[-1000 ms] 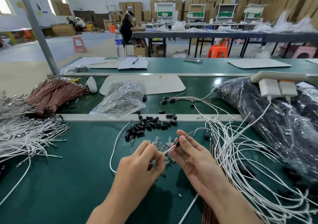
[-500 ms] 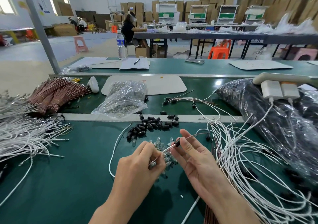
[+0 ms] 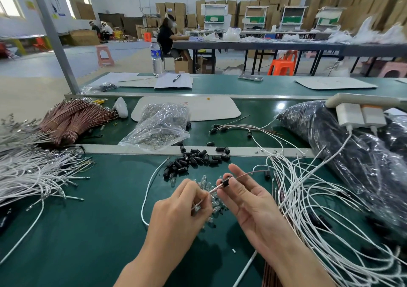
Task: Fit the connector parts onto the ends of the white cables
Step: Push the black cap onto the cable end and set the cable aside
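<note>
Left hand (image 3: 182,203) pinches the thin cable (image 3: 214,189); its tip is hidden behind the knuckles. Right hand (image 3: 248,200) pinches a small black cylindrical connector part (image 3: 225,181) threaded on that cable (sheath colour reads pinkish-white, uncertain). Glossy clear bulbs (image 3: 203,180) lie partly covered beneath both hands, on the green mat (image 3: 99,220).
</note>
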The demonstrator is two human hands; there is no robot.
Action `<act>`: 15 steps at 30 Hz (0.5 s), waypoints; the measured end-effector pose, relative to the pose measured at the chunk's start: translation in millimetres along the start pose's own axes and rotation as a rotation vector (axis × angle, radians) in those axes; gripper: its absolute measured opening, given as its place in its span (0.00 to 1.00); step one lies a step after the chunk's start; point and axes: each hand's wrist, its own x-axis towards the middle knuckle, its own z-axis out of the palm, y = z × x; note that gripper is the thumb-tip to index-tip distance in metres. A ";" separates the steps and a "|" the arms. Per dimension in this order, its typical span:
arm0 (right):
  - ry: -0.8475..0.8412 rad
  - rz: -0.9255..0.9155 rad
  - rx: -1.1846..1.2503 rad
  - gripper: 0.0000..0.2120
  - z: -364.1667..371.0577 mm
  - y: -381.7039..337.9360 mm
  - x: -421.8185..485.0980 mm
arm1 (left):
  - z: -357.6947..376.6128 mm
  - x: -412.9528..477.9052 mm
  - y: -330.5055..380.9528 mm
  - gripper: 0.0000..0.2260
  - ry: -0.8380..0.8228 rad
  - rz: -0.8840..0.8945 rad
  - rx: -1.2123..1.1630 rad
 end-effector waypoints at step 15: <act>-0.012 -0.031 -0.045 0.21 -1.6 -2.9 0.4 | 4.1 -5.0 -3.4 0.09 -0.123 -0.064 -0.123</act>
